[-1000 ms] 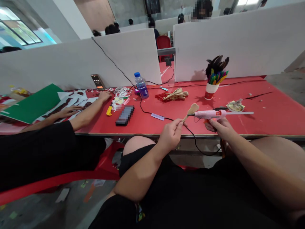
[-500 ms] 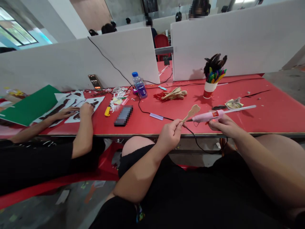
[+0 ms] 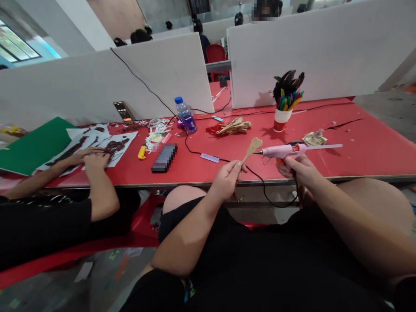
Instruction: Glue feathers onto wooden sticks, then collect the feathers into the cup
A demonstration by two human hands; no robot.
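My left hand [image 3: 228,178] pinches the thin handle of a small flat wooden spoon-like piece [image 3: 254,146], its wide end tilted up to the right. My right hand [image 3: 298,168] is wrapped round the handle of a pink hot glue gun [image 3: 279,151]. The gun's nozzle points left at the wooden piece, close to its wide end; whether they touch I cannot tell. A clear glue stick [image 3: 325,147] juts from the back of the gun. Its black cord [image 3: 266,190] hangs in a loop below the table edge.
On the red table [image 3: 367,151] lie a pile of wooden pieces [image 3: 237,126], a dark phone-like device [image 3: 164,157] and a yellow cutter [image 3: 142,152]. A cup of feathers [image 3: 282,119] and a bottle [image 3: 186,115] stand behind. At left, another person's hands [image 3: 94,158] rest on patterned paper sheets.
The glue gun has turned slightly, and its nozzle now sits nearer the wide end of the wooden piece. The wooden piece stands more upright. The whole view has shifted a little.
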